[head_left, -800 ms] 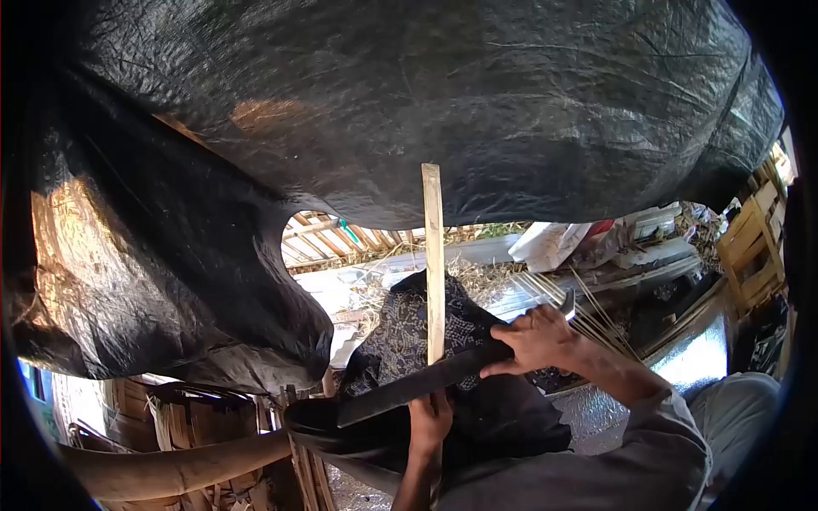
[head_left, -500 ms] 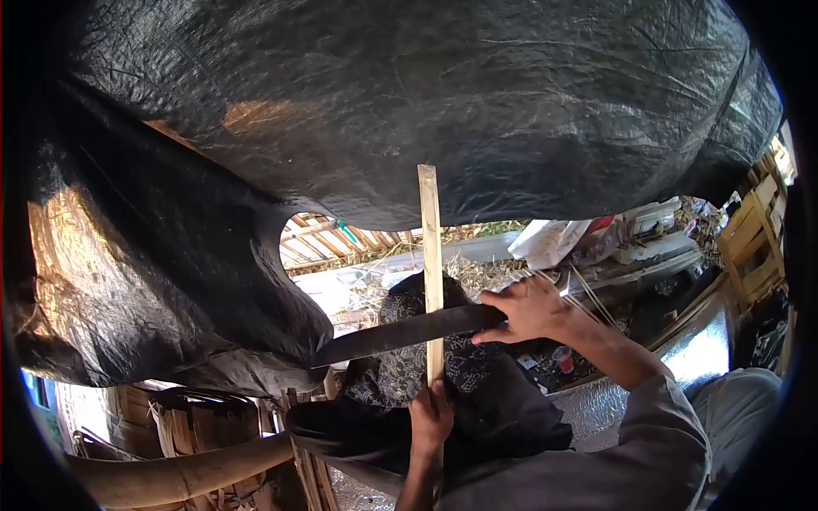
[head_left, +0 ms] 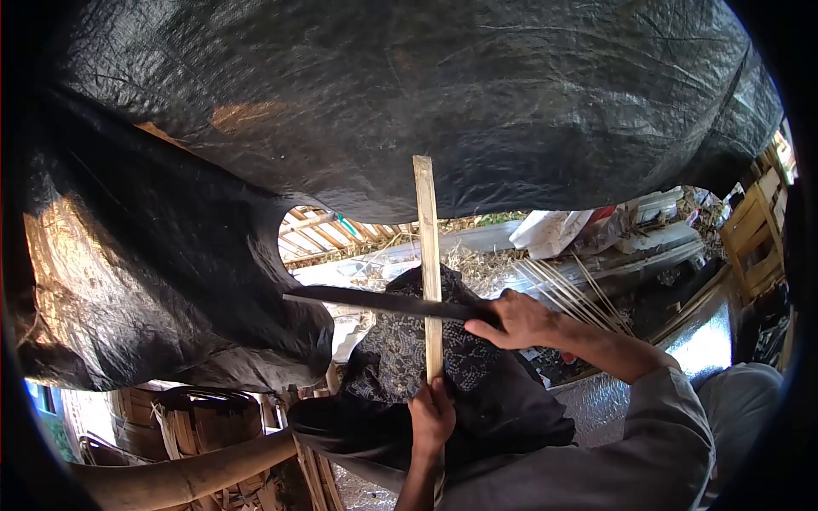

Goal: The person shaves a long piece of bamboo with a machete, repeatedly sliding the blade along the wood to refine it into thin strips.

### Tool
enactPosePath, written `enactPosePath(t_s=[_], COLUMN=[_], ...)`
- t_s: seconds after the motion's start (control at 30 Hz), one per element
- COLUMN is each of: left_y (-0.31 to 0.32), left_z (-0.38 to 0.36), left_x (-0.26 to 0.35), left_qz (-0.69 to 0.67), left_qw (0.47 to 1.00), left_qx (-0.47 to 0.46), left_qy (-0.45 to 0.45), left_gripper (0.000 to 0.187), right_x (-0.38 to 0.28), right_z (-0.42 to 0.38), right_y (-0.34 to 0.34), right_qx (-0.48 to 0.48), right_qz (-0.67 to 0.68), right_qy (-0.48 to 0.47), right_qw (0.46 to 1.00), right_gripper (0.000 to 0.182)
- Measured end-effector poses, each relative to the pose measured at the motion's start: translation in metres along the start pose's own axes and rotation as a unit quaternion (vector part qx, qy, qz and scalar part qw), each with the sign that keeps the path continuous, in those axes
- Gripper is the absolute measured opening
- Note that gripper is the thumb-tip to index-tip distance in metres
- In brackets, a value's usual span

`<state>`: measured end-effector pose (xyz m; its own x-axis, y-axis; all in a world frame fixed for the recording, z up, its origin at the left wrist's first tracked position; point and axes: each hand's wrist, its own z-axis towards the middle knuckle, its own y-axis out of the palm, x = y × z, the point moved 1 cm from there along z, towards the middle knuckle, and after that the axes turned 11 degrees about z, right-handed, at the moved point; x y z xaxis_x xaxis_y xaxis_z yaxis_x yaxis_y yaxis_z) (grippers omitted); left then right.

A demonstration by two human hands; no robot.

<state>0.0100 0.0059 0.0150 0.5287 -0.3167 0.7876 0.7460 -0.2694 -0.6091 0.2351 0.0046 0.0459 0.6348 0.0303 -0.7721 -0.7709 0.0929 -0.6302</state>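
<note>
My left hand (head_left: 432, 417) is closed round the lower end of a pale bamboo strip (head_left: 429, 230), which stands lengthwise away from me over my lap. In my right hand (head_left: 521, 320) is the handle of a machete (head_left: 366, 300) with a long dark blade. The blade crosses the strip a little above my left hand, its tip pointing left towards the black sheet. Beneath both lies a dark patterned cloth (head_left: 392, 358) over my legs.
A black plastic sheet (head_left: 511, 111) hangs across the front and left. Thin bamboo sticks (head_left: 562, 294) lie at the right, near a white sack (head_left: 545, 234). A thick bamboo pole (head_left: 179, 477) and bamboo baskets (head_left: 136, 417) are at lower left.
The machete has turned, its tip swinging up and left while my right hand moved slightly. The bamboo strip stays in my left hand, its top a little higher and further left.
</note>
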Motion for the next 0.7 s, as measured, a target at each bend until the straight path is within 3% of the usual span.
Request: enactPosePath(t_s=[0.03, 0.1, 0.13, 0.17, 0.23, 0.27, 0.3, 0.37, 0.4, 0.43, 0.53, 0.63, 0.7], left_y=[-0.001, -0.002, -0.003, -0.003, -0.005, -0.005, -0.004, -0.001, 0.0, 0.001, 0.001, 0.001, 0.001], left_z=[0.0, 0.001, 0.002, 0.003, 0.005, 0.006, 0.007, 0.014, 0.014, 0.012, 0.012, 0.013, 0.017], left_x=[0.003, 0.005, 0.006, 0.006, 0.011, 0.013, 0.012, 0.009, 0.01, 0.009, 0.012, 0.008, 0.001], left_qz=[-0.007, -0.012, -0.04, -0.067, -0.039, -0.013, -0.015, -0.033, -0.034, -0.052, -0.096, -0.076, -0.033], left_qw=[1.0, 1.0, 0.998, 0.995, 0.998, 0.999, 0.999, 0.991, 0.991, 0.992, 0.988, 0.989, 0.992], left_qx=[-0.005, -0.012, -0.029, -0.047, -0.039, -0.028, -0.027, -0.082, -0.082, -0.072, -0.065, -0.074, -0.075], left_qy=[-0.004, -0.008, -0.03, -0.053, -0.044, -0.032, -0.032, -0.105, -0.1, -0.091, -0.101, -0.107, -0.098], left_gripper=[0.035, 0.034, 0.034, 0.034, 0.034, 0.033, 0.033, 0.031, 0.031, 0.031, 0.03, 0.032, 0.033], right_x=[-0.002, -0.007, -0.016, -0.015, 0.002, 0.026, 0.008, 0.022, 0.002, 0.001, -0.021, -0.016, 0.019], right_z=[-0.004, -0.012, -0.005, -0.003, 0.011, 0.014, 0.017, 0.007, 0.001, -0.004, -0.018, 0.006, 0.025], right_y=[-0.001, -0.005, -0.017, -0.021, -0.035, -0.032, -0.04, -0.014, -0.019, -0.016, -0.017, -0.038, -0.042], right_qx=[0.0, 0.018, -0.119, -0.135, -0.094, -0.024, -0.063, 0.051, 0.026, -0.057, -0.122, -0.113, -0.021], right_qz=[0.0, -0.194, -0.23, -0.296, -0.257, -0.223, -0.181, -0.131, -0.094, -0.041, -0.186, -0.224, -0.066], right_qy=[0.0, -0.099, -0.015, -0.011, 0.03, 0.022, 0.094, 0.001, 0.062, 0.12, 0.037, 0.075, 0.103], right_qw=[1.0, 0.976, 0.966, 0.945, 0.961, 0.974, 0.977, 0.99, 0.993, 0.99, 0.974, 0.965, 0.992], right_gripper=[0.058, 0.059, 0.063, 0.066, 0.065, 0.064, 0.063, 0.06, 0.058, 0.052, 0.058, 0.056, 0.068])
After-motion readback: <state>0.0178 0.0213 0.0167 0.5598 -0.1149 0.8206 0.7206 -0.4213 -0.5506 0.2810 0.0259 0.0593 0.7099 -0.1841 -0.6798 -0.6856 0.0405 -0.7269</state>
